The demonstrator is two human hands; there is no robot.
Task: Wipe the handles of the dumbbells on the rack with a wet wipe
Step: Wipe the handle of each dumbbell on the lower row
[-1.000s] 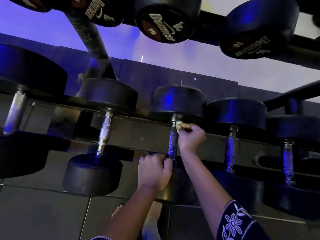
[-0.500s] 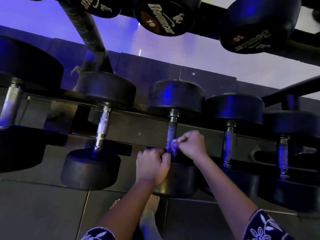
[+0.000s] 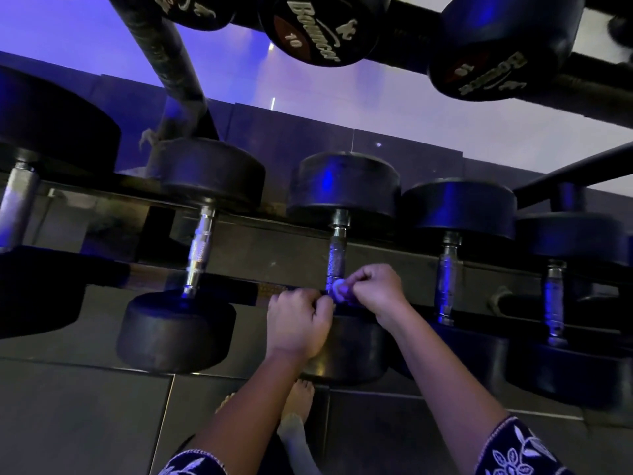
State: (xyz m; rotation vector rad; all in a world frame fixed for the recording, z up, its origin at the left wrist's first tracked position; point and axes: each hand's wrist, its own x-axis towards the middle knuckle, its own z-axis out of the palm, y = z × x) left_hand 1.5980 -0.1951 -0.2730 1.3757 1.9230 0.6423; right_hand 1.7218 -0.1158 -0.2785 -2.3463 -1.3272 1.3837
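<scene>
Black round-headed dumbbells lie in a row on the lower rack rail, steel handles pointing toward me. My right hand pinches a small bunched white wet wipe against the near end of the middle dumbbell's handle. My left hand is curled at the same end of that handle, just left of the wipe, over the near weight head. What the left fingers hold is hidden. More handles show to the left and right.
An upper rack tier overhead carries 10 kg dumbbells and a slanted post. Another handle stands at far right and a large dumbbell at far left. My bare feet are on the dark tiled floor below.
My right hand slid the wipe down the middle handle from its far end to the near end, beside my left hand. The left hand stayed in place.
</scene>
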